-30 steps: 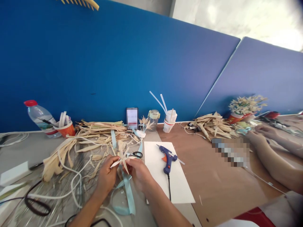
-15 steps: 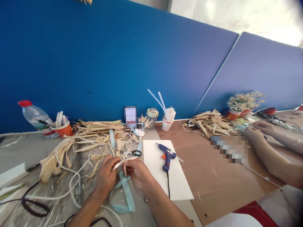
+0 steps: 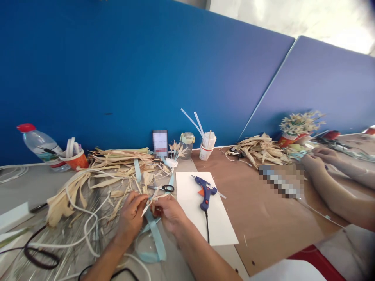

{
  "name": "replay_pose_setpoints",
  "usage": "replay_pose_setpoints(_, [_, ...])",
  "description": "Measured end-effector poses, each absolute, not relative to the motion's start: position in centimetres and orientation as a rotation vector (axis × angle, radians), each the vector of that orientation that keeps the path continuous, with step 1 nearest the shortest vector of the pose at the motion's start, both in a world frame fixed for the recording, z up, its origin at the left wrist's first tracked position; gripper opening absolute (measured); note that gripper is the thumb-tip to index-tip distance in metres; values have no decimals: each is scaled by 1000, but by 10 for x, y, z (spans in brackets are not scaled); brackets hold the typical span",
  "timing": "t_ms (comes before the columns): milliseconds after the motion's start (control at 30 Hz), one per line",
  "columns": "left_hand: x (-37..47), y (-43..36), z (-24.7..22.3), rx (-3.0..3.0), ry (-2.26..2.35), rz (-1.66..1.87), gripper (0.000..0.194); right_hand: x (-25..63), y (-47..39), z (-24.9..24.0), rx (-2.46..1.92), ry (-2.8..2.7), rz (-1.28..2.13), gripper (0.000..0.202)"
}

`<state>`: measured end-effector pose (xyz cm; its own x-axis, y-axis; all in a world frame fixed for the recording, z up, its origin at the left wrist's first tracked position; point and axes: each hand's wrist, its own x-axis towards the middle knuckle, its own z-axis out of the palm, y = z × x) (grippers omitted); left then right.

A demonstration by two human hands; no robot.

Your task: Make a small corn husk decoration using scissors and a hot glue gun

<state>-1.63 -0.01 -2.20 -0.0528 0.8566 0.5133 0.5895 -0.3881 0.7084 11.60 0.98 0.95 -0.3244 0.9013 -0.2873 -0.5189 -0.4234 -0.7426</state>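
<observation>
My left hand [image 3: 131,215] and my right hand [image 3: 172,214] are close together, low in the middle of the head view. Between their fingertips is a small flower of pale corn husk [image 3: 155,197], its pointed petals spread out. Both hands are closed on it, and its base is mostly hidden by the fingers. A light blue ribbon [image 3: 158,240] loops on the table just below them. Behind the flower lie black-handled scissors [image 3: 168,188]. To the right, a blue glue gun [image 3: 207,193] rests on a white sheet [image 3: 224,230].
Dried corn husks [image 3: 117,158] are heaped at the back left, beside an orange cup [image 3: 77,160] and a plastic bottle [image 3: 41,142]. White cable [image 3: 88,230] winds across the left. A paper cup [image 3: 206,153] holds glue sticks. A co-worker's arms [image 3: 331,187] reach in from the right.
The flower has turned and tilted between my fingertips, with a petal now pointing down to the left. My hands have hardly moved, and the view has shifted slightly.
</observation>
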Motion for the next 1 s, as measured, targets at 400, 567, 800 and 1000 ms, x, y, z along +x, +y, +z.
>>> replay_pose_setpoints(400, [-14, -2, -19, 1891, 1555, 1384, 19, 120, 12, 7, -882, -692, 1904, 15])
replay_pose_setpoints(567, [-15, 1, -19, 1821, 1576, 1449, 15, 124, 12, 12, -852, -683, 1913, 19])
replay_pose_setpoints(800, [-14, 4, -15, 1675, 1600, 1517, 16, 133, 15, 17, -824, -591, 1959, 32])
replay_pose_setpoints(1000, [-20, 8, -23, 1428, 1539, 1489, 24, 134, 18, 13, -760, -492, 1836, 18])
